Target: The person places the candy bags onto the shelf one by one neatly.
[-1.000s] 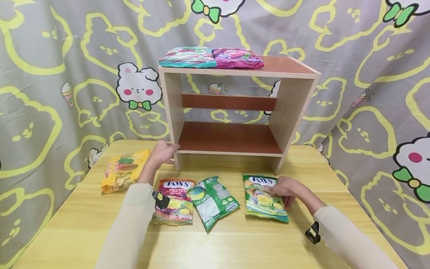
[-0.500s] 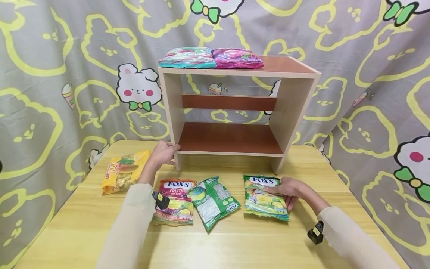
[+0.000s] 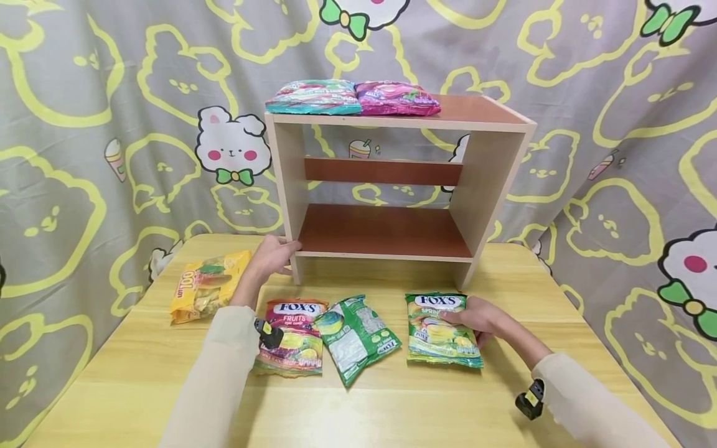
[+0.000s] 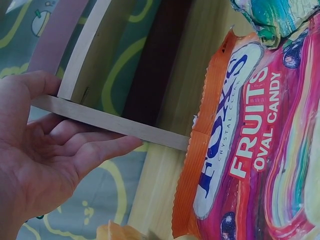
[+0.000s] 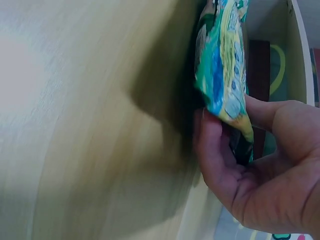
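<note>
My left hand (image 3: 272, 255) holds the front edge of the left side panel of a small two-tier wooden shelf (image 3: 386, 230). In the left wrist view, the thumb and fingers lie on opposite sides of that panel (image 4: 107, 118). My right hand (image 3: 486, 316) pinches the right edge of a green Fox's Spring candy bag (image 3: 439, 342), thumb on its front. The right wrist view shows this bag (image 5: 225, 65) edge-on, its shadow falling on the table and the fingers tucked underneath. A purple-red Fox's Fruits candy bag (image 3: 297, 348) lies by my left forearm.
Beside the Fruits bag, another green Fox's bag (image 3: 355, 339) lies askew. A yellow candy bag (image 3: 210, 286) is on the left of the table (image 3: 358, 417). Teal (image 3: 313, 96) and pink (image 3: 396, 98) candy bags sit atop the shelf. A patterned curtain (image 3: 67, 155) hangs behind.
My right forearm has shifted slightly to the right, while the right hand keeps its pinch on the green Spring candy bag, which has barely moved. The left hand stays on the shelf panel.
</note>
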Tool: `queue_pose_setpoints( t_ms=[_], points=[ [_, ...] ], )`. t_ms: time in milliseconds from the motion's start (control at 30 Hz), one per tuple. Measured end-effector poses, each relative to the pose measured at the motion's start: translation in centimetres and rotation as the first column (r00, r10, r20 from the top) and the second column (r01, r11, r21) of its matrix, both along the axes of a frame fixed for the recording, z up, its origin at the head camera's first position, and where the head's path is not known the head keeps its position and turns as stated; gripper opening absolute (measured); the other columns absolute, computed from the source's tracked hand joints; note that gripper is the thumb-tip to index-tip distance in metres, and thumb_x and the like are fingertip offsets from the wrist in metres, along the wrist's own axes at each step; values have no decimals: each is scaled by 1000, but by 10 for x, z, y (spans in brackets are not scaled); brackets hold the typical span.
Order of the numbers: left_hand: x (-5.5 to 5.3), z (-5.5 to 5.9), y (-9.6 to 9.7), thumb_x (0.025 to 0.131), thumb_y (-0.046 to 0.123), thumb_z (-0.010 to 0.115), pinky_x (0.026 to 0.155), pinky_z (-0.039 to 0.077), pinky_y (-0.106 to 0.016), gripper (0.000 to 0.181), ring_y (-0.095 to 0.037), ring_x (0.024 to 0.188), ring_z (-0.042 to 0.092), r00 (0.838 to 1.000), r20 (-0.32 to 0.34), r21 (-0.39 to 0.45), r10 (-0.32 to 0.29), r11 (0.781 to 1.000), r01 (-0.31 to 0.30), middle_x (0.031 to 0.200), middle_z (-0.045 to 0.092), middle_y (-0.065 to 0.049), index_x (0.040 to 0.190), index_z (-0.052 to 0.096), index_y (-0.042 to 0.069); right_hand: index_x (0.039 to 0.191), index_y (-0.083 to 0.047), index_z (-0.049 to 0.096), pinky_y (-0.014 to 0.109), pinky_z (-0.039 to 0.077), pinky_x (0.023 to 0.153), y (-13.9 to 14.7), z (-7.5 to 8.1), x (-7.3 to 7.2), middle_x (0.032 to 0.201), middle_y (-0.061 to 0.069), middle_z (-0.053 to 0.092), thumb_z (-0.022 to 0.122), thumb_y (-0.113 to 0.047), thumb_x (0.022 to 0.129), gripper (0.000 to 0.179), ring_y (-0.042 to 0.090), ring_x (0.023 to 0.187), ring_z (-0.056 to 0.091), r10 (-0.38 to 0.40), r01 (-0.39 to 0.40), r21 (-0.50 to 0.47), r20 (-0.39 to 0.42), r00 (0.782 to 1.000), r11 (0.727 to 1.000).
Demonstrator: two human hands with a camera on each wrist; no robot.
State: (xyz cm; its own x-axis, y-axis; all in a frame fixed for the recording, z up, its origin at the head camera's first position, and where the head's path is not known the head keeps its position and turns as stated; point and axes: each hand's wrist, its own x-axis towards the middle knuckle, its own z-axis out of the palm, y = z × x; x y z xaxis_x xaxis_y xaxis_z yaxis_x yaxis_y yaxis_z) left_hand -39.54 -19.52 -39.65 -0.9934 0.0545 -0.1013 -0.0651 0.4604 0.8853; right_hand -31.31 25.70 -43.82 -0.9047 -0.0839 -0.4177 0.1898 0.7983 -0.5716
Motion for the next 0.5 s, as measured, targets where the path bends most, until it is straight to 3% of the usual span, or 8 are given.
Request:
queue_pose_setpoints(
  t_ms=[133, 267, 333, 500],
  points=[
    [2, 1, 1, 102, 31, 55, 81, 63, -42, 41, -38, 115, 61, 1000, 1, 7, 0, 1000, 0, 126, 59, -25, 118, 66, -6, 76, -8, 52, 36, 56, 48, -5, 5, 1, 67, 4, 51, 64, -46, 97, 45, 16, 43, 53, 40, -39, 22, -37, 999, 999],
    [3, 2, 2, 102, 30, 54, 82, 63, -43, 42, -41, 118, 60, 1000, 0, 10, -2, 1000, 2, 129, 58, -26, 118, 65, -7, 68, -15, 48, 25, 39, 40, -11, 10, 3, 58, -3, 41, 60, -44, 100, 45, 10, 39, 36, 56, -56, 6, -41, 998, 998],
    [4, 2, 2, 102, 30, 54, 82, 63, -43, 42, -42, 119, 59, 1000, 3, 14, -1, 1000, 1, 129, 57, -27, 117, 65, -7, 68, -15, 47, 23, 33, 41, -13, 11, 4, 57, -3, 41, 59, -43, 101, 45, 9, 41, 34, 51, -51, -2, -50, 997, 999],
    [3, 1, 2, 102, 29, 54, 82, 63, -43, 41, -45, 123, 59, 1000, 1, 28, -1, 1000, 1, 131, 59, -27, 121, 64, -7, 73, -9, 54, 25, 36, 48, -19, 15, 4, 63, 1, 49, 61, -35, 100, 39, 12, 51, 41, 38, -41, -26, -119, 992, 999]
  ],
)
